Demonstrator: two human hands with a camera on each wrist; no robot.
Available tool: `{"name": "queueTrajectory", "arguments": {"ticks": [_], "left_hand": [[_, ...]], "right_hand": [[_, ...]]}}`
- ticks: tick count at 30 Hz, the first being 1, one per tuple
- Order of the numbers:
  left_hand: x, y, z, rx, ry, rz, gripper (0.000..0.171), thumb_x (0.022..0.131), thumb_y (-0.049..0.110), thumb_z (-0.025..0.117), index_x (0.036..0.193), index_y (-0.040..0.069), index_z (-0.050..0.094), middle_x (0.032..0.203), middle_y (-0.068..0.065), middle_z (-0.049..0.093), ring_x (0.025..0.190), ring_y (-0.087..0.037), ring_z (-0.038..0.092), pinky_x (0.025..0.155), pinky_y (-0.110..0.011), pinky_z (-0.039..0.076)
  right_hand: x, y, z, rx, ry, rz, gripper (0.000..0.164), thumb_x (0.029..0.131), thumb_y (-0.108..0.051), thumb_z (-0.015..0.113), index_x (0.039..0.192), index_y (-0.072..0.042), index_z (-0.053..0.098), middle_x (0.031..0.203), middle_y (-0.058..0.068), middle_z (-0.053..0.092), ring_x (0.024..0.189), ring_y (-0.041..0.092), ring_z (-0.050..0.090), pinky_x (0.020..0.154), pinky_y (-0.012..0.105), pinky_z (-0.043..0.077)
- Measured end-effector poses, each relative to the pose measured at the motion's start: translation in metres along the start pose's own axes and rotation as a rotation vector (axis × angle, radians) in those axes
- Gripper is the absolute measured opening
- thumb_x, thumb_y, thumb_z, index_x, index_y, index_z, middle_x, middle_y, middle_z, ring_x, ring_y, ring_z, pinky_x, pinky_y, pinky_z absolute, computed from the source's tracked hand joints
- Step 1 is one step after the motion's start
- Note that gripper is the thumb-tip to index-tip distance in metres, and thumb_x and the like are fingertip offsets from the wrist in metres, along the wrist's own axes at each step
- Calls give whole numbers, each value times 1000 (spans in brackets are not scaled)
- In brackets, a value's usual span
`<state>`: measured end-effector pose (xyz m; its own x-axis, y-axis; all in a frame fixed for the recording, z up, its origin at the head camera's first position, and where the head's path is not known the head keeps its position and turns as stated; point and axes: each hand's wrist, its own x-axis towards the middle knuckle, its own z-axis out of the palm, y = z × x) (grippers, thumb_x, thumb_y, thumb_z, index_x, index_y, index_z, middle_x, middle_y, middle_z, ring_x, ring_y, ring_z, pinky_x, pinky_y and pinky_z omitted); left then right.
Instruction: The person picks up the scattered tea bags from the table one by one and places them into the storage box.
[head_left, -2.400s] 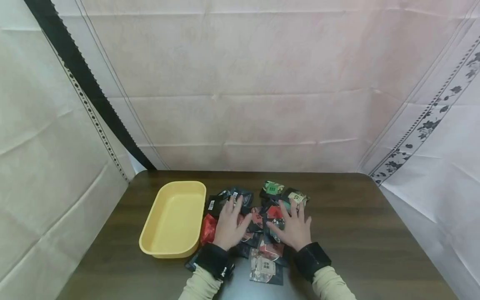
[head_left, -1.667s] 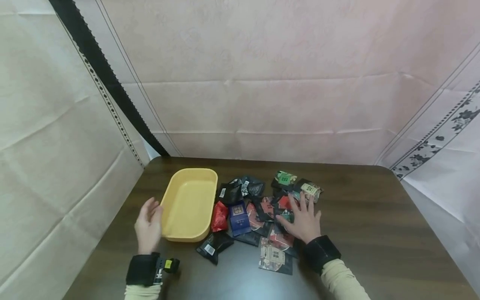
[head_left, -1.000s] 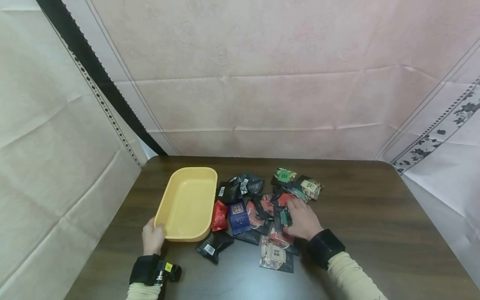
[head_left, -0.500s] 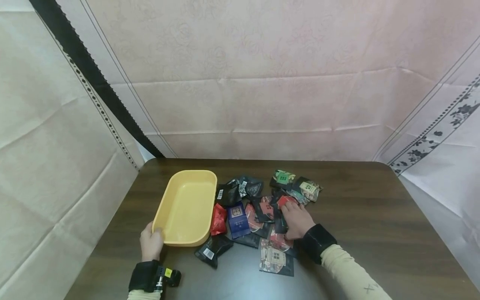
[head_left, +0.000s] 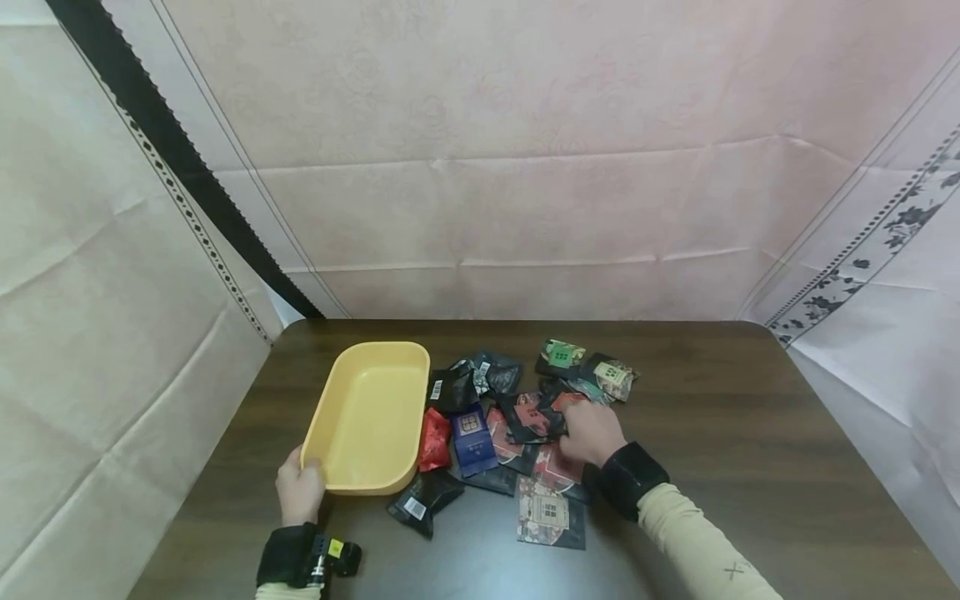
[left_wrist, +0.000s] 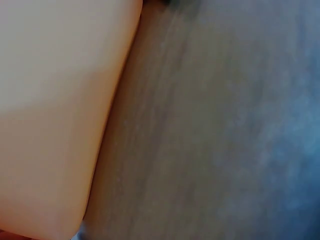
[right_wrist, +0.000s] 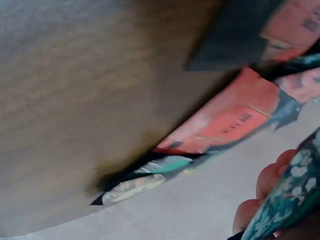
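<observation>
My left hand [head_left: 302,492] grips the near left corner of a yellow plastic tray [head_left: 366,417], thumb over the rim. In the left wrist view the wall of the tray [left_wrist: 60,130] fills the left side. My right hand [head_left: 594,432] is at the right side of a pile of small packets. The right wrist view shows its curled fingers [right_wrist: 270,180] holding a teal, flower-patterned packet [right_wrist: 287,192]; the head view largely hides that packet. Near it lie a black-and-red packet [head_left: 531,415] and a pink-and-dark packet [head_left: 557,468].
Between tray and right hand lie a red packet [head_left: 435,440], a blue packet [head_left: 474,443] and several black packets. A clear-fronted packet [head_left: 550,512] lies nearest the front. Green-labelled packets [head_left: 561,357] lie at the back. A pale cloth hangs behind the brown table [head_left: 750,467].
My left hand has moved from the packets to the tray's near left corner and taken hold of it. My right hand's spread fingers have curled round the teal packet, and that packet has left its spot.
</observation>
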<state>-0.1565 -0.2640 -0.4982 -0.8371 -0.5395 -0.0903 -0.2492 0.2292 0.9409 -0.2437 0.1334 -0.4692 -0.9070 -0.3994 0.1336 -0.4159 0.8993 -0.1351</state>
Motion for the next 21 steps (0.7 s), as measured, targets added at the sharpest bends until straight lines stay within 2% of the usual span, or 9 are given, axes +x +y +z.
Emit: {"name": "queueTrajectory", "arguments": {"ticks": [7, 14, 21], "left_hand": [[0, 0, -5, 5, -11, -7, 46, 89, -1, 27, 133, -15, 29, 134, -35, 32, 122, -45, 33, 99, -52, 27], [0, 0, -7, 9, -11, 0, 45, 90, -1, 27, 133, -16, 28, 133, -36, 32, 121, -45, 34, 99, -52, 27], [-2, 2, -1, 7, -15, 10, 44, 91, -1, 27, 132, -16, 30, 132, -35, 34, 121, -44, 35, 99, -51, 28]], "right_hand": [[10, -22, -9, 37, 80, -40, 25, 60, -14, 64, 82, -5, 58, 59, 0, 51, 52, 16, 48, 45, 34, 40], [28, -58, -16, 62, 74, -100, 26, 62, -17, 66, 83, -7, 55, 61, 1, 51, 52, 15, 46, 46, 31, 38], [46, -90, -21, 12, 100, -187, 28, 63, -20, 66, 86, -6, 58, 64, 3, 56, 53, 18, 52, 47, 33, 42]]}}
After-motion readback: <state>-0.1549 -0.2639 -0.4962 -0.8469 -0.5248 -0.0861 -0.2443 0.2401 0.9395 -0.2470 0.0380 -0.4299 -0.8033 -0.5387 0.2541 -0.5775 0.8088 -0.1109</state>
